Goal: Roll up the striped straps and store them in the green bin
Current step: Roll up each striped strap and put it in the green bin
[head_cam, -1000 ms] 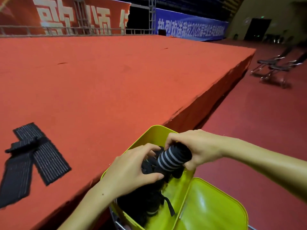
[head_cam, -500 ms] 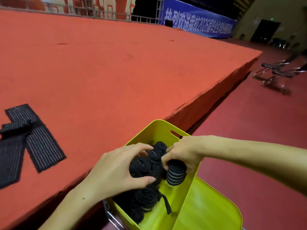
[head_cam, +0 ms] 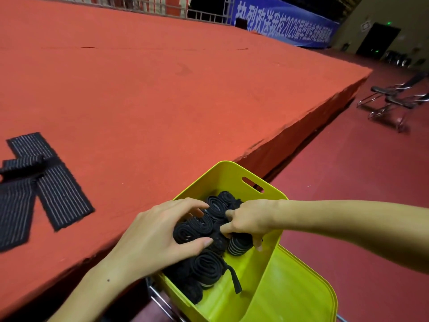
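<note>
Right hand [head_cam: 249, 223]: fingers curled downward around a striped roll [head_cam: 239, 245], which sits against the right wall inside the green bin [head_cam: 228, 171]; the fingertips reach below the roll's top. Left hand [head_cam: 155, 238]: fingers spread and slightly bent, resting on the black rolled straps [head_cam: 204, 225] that fill the left and middle of the bin; whether it grips any roll cannot be told. One roll near the bin's front has a loose tail [head_cam: 233, 278] lying on bare bin floor, which stays open along the right and front. The bin's far wall carries a slot handle [head_cam: 252, 184]. A second green piece [head_cam: 299, 296] stands just beside the bin's right wall. The bin sits below the front edge of the red stage [head_cam: 162, 101]. Unrolled striped straps [head_cam: 41, 182] lie crossed near the stage's left edge, well apart from the bin; the stage beyond them is open. Folding chairs [head_cam: 394, 98] stand on the floor [head_cam: 348, 182] at right.
</note>
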### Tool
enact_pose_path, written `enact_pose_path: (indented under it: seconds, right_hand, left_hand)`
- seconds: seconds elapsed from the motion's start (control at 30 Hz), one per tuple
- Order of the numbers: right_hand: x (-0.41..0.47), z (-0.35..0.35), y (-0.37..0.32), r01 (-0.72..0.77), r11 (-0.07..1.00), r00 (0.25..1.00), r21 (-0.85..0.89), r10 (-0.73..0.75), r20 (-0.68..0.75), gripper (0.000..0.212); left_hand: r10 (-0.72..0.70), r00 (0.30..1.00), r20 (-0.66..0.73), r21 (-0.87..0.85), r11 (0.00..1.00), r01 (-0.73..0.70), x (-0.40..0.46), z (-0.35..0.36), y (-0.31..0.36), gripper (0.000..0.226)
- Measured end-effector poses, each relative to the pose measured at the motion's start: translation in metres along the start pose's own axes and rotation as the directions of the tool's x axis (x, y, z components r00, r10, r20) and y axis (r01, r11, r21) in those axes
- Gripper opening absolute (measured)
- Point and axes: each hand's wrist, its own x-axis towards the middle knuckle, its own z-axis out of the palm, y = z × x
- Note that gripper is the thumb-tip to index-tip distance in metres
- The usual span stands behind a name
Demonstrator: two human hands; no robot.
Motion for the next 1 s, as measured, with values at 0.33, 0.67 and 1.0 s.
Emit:
enact_pose_path:
  seconds: [0.33, 0.67, 1.0]
  right_hand:
    - [-0.009, 0.010, -0.010, -0.074, 0.988, 0.997, 0.138, 0.072, 0.022, 0.067]
    - [-0.015, 0.011, -0.004, -0.207, 0.959, 0.968, 0.195, 0.229, -0.100, 0.082]
    - [-0.068, -0.035, -0.039, 0.173, 0.666, 0.769, 0.726, 0.369, -0.522, 0.055]
  left_hand:
    - [-0.029, 0.999, -0.032, -0.053, 0.998, 0.028, -0.007, -0.005, -0.008, 0.055]
    - [-0.015, 0.998, -0.055, -0.121, 0.993, 0.008, -0.012, -0.017, -0.011, 0.051]
    - [-0.041, 0.986, -0.164, -0.177, 0.984, 0.012, -0.014, -0.048, -0.017, 0.068]
